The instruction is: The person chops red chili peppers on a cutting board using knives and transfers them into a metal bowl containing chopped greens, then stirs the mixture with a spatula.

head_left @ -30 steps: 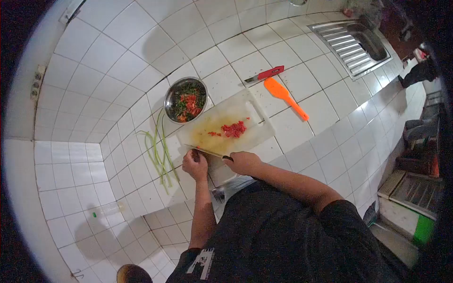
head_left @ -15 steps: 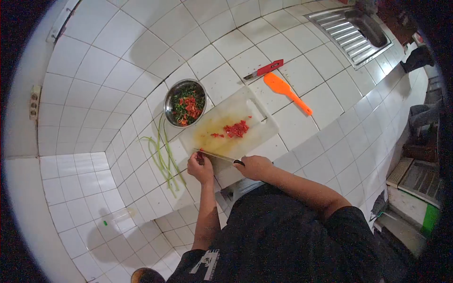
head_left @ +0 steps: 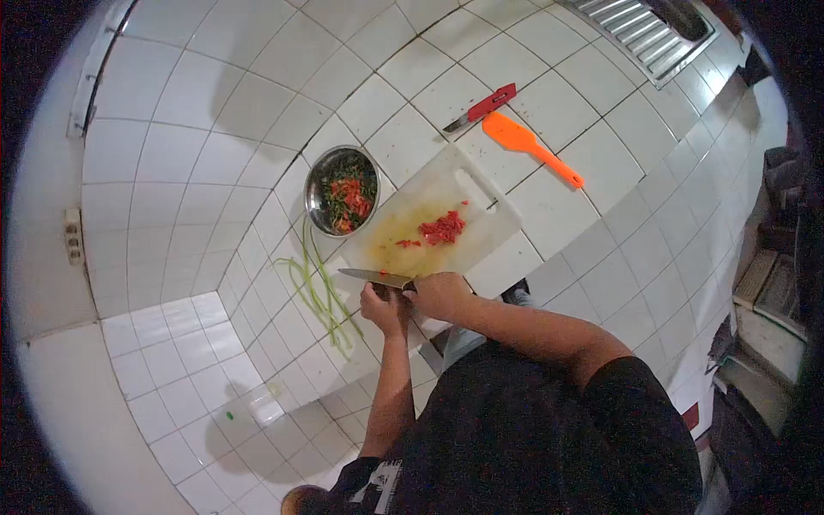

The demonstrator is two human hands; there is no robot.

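My right hand (head_left: 440, 297) is closed round the handle of a kitchen knife (head_left: 365, 275), whose blade points left along the near edge of the cutting board. Just below the blade, my left hand (head_left: 384, 311) has its fingers bent round a dark red vegetable piece, mostly hidden by fingers and knife. The white cutting board (head_left: 493, 230) carries a heap of chopped red vegetable (head_left: 443, 228) and a yellowish wet stain. Beyond its left corner stands a steel bowl (head_left: 310, 199) of chopped greens topped with red bits.
Long green stalks (head_left: 319, 296) lie left of the board. Behind it are a red-handled cutter knife (head_left: 491, 102) and an orange spatula (head_left: 528, 146). A steel sink (head_left: 639, 39) is set into the tiled counter at far right. A tiled wall (head_left: 215, 112) bounds the left side.
The knife has shifted left, its blade now reaching past my left fingers. My right hand has come closer to my left hand. The whole view has tilted slightly.
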